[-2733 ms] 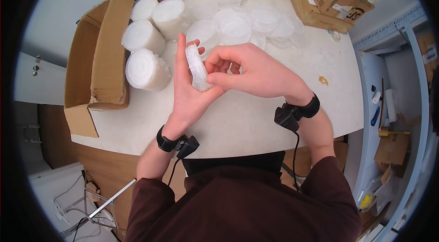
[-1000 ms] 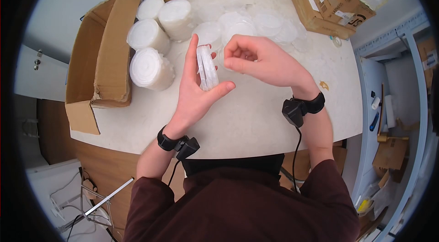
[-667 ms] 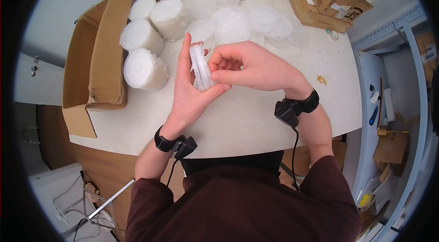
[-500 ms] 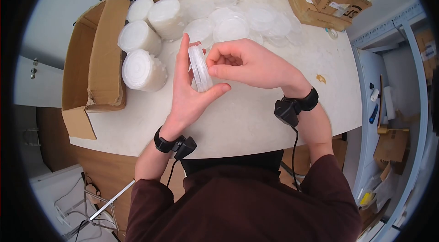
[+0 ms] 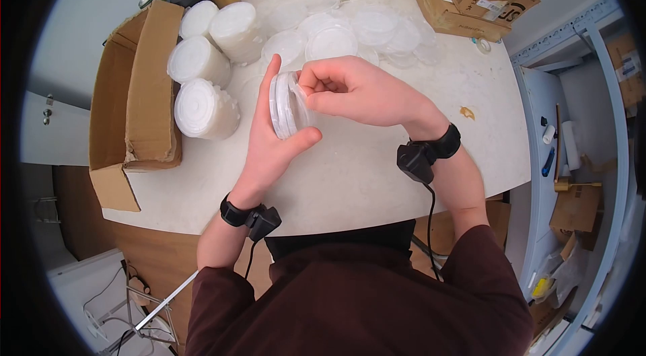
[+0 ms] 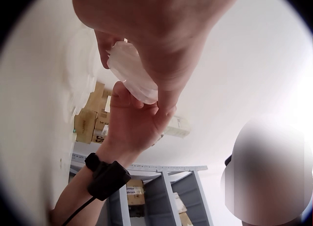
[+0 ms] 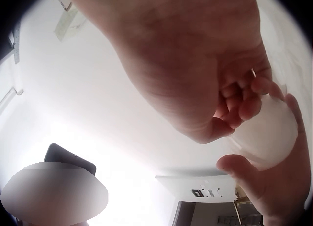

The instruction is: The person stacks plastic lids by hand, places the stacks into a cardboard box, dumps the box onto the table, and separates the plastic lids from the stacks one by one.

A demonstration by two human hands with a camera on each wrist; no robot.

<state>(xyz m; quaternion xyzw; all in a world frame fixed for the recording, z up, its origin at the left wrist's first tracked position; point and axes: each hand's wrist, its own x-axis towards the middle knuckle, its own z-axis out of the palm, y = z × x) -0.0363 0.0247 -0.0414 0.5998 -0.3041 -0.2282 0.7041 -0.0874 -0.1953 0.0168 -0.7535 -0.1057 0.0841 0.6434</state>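
Note:
My left hand (image 5: 266, 144) holds a short stack of clear round plastic lids (image 5: 280, 110) on edge over the table, its thumb stretched out along the near side. From the right, my right hand (image 5: 360, 93) pinches the rim of the lid on that side, thumb against curled fingers. A gap shows between this lid and the others. In the left wrist view the stack (image 6: 129, 71) lies between the two hands. The right wrist view shows a lid's pale round face (image 7: 274, 133) close to the right fingertips (image 7: 250, 108).
Loose clear lids (image 5: 333, 43) lie spread across the back of the white table (image 5: 377, 181). Several stacks of white lids (image 5: 198, 110) stand at the left, beside an open cardboard box (image 5: 155, 87). Cardboard cartons (image 5: 471, 3) and a tape roll (image 5: 482, 45) are at the back right.
One second ago the right hand was apart from the stack; it has since come back to its right edge. The lids now tilt more face-on, with a wider gap between them.

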